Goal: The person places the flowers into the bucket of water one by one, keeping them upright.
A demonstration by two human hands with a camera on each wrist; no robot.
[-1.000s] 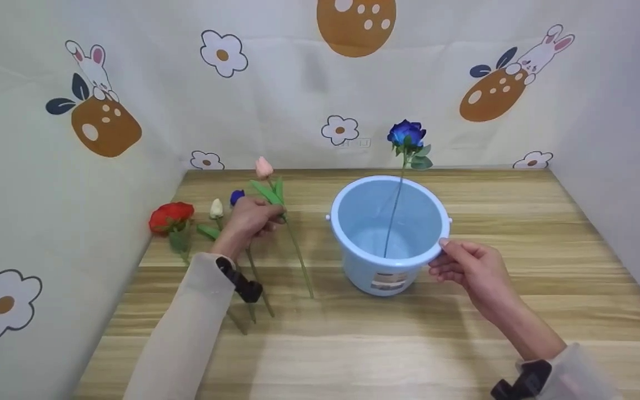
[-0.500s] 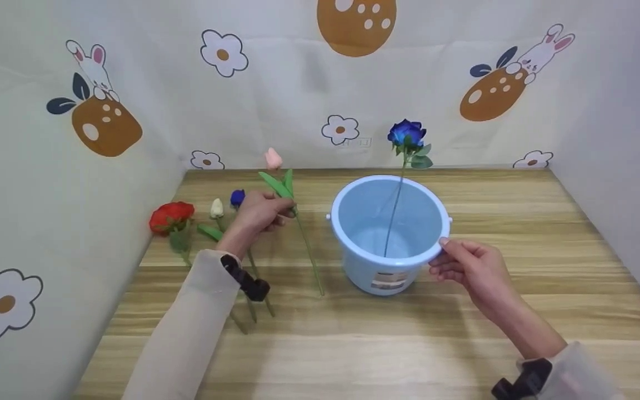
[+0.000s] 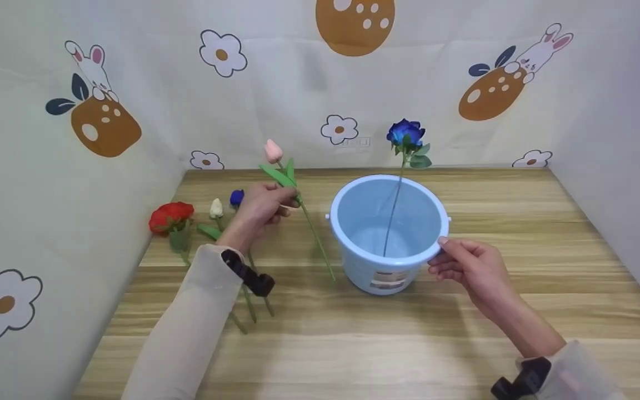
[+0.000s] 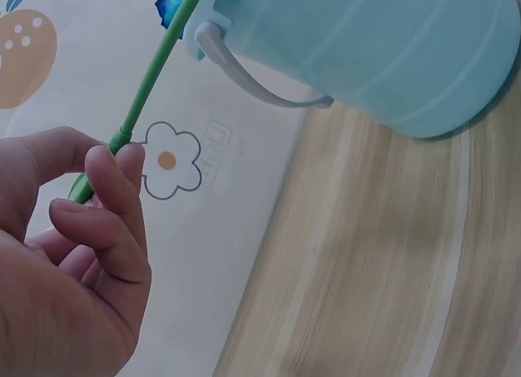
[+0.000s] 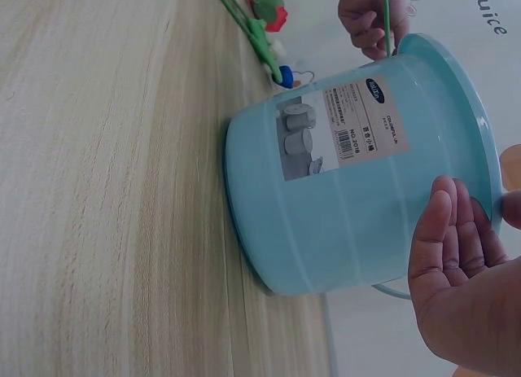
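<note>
My left hand [image 3: 263, 210] pinches the green stem of a pink tulip [image 3: 273, 151] just below its leaves. The stem slants down to the right, its lower end close to the bucket's left side. In the left wrist view the thumb and fingers [image 4: 114, 177] close round the stem [image 4: 155, 72]. A light blue bucket [image 3: 353, 266] stands upright on the table, a blue rose [image 3: 406, 133] leaning inside it with its bloom above the rim. My right hand [image 3: 475, 269] grips the bucket's rim at the front right, thumb on top and fingers against the outer wall [image 5: 350, 222].
Left of the bucket lie a red flower [image 3: 171, 218], a white tulip [image 3: 216, 208] and a small blue flower [image 3: 236, 197], stems toward the front, partly behind the left arm. Patterned cloth walls [image 3: 275, 100] enclose the wooden table [image 3: 342, 355] at the back and sides.
My left hand has moved right and slightly up and back, lifting the pink tulip so its stem end comes closer to the bucket. The right hand and bucket stay in place.
</note>
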